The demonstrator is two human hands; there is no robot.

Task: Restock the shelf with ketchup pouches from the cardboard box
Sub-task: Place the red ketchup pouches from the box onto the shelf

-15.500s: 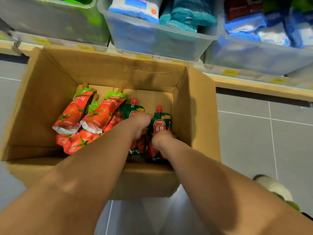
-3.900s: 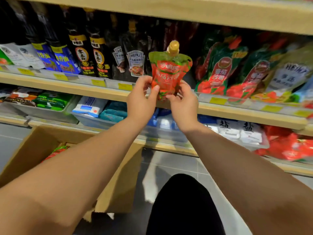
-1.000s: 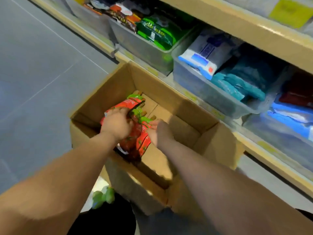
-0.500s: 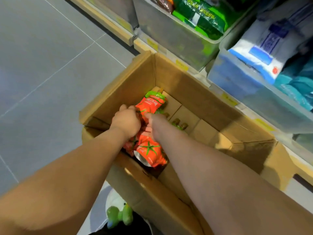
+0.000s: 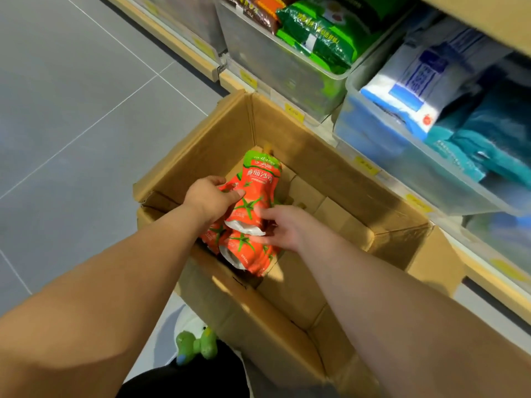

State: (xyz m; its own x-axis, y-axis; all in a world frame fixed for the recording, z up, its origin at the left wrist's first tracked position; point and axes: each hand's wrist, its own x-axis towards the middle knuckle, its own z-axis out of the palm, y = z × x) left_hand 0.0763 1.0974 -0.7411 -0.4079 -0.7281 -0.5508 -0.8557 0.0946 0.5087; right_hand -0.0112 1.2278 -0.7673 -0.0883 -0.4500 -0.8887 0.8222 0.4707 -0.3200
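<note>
The left hand [image 5: 209, 196] pinches the left edge of a pouch [image 5: 257, 185], thumb on its front. The pouch is orange-red with tomato drawings, a green top and a white base, printed 番茄沙司. The right hand [image 5: 286, 229], fingers spread and fairly straight, touches the base at its 4 o'clock. More pouches [image 5: 247, 252] lie beneath at the 9 o'clock end of the box [image 5: 330, 168]. At 1 o'clock, clear bins [image 5: 287, 73] hold green packets [image 5: 316, 33] and blue-white packs [image 5: 416, 79].
</note>
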